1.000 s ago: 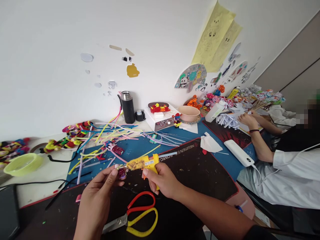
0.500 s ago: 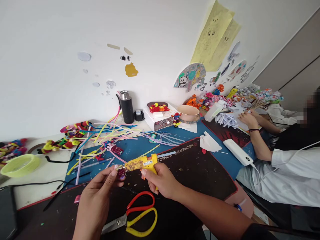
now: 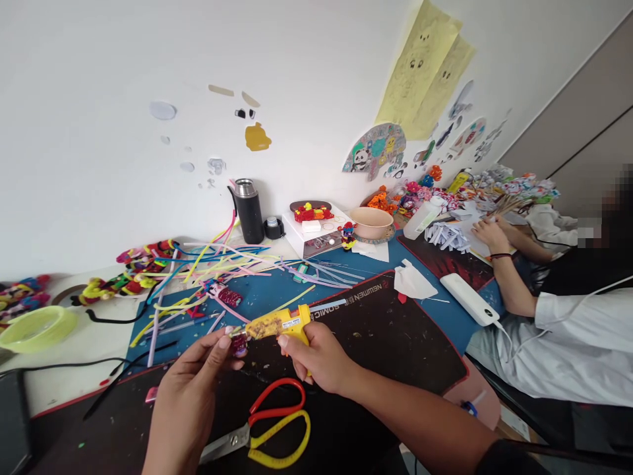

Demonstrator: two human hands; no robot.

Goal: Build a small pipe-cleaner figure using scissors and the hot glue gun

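Observation:
My right hand (image 3: pixel 316 356) is wrapped round the handle of a yellow hot glue gun (image 3: pixel 277 323), with a pale glue stick (image 3: pixel 329 307) poking out of its back end. The gun's nozzle points left and meets a small dark-red and purple pipe-cleaner figure (image 3: pixel 239 344). Thumb and fingers of my left hand (image 3: pixel 202 369) pinch that figure, hiding part of it. Below both hands, scissors (image 3: pixel 279 432) with one red and one yellow handle lie on the dark mat (image 3: pixel 386 369). A similar dark-red figure (image 3: pixel 225 293) rests beyond my left hand.
Pipe cleaners (image 3: pixel 232 260) lie heaped across the blue mat, near a black thermos (image 3: pixel 248 212). A yellow-green bowl (image 3: pixel 37 330) stands at left, a pink bowl (image 3: pixel 372 224) at the back. At right, a co-worker's hand (image 3: pixel 489 234) handles paper, beside a white power bank (image 3: pixel 469 300).
Hardly anything differs. The whole view has shifted slightly; the glue gun's nozzle stays at the figure and both hands keep their grips.

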